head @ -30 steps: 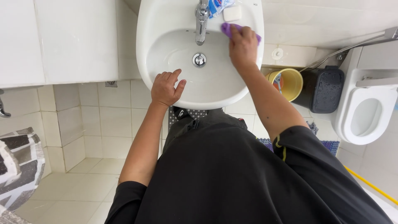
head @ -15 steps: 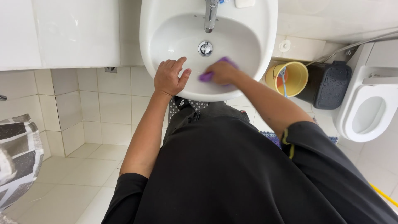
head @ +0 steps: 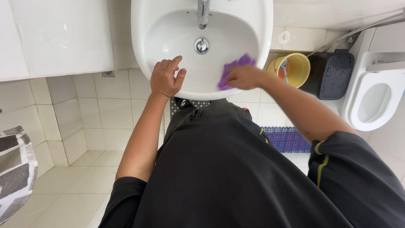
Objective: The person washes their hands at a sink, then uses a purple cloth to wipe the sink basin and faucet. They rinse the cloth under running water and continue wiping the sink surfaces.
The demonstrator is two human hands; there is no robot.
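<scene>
Cloth [head: 237, 66], purple, soft and crumpled, pressed against the inner wall of the sink [head: 141, 40] at its near right, just below the rim. Gripped in the right hand [head: 245, 77], fingers closed over the bunched fabric, edges blurred. Reads as a wiping stroke under way on the near right of the bowl.

Left hand [head: 166, 79] laid on the near left rim, not grasping: palm on the edge, fingers loosely spread and curling into the bowl, thumb apart. Looks like a brace for the body.

Judged for the next stroke: steady pressure with the cloth flat to the curve, the left hand as anchor, a path along the near wall or in toward the drain [head: 201, 45].

Sink: white glazed ceramic, smooth, glossy, oval bowl with a thick rounded rim. Drain: round chrome plug, centre far. Faucet [head: 203, 12]: chrome, straight spout above the drain. No running water visible.

Right of the sink, on the floor: yellow plastic bucket [head: 301, 63], round, open, something inside not clear; just beside it a black bin [head: 335, 74] with a rounded lid; further right a white toilet [head: 375, 101], seat down, lid up. Purple ribbed mat [head: 287, 138] near the feet. Pale square floor and wall tiles [head: 90, 114] at left, matte, grey grout.
</scene>
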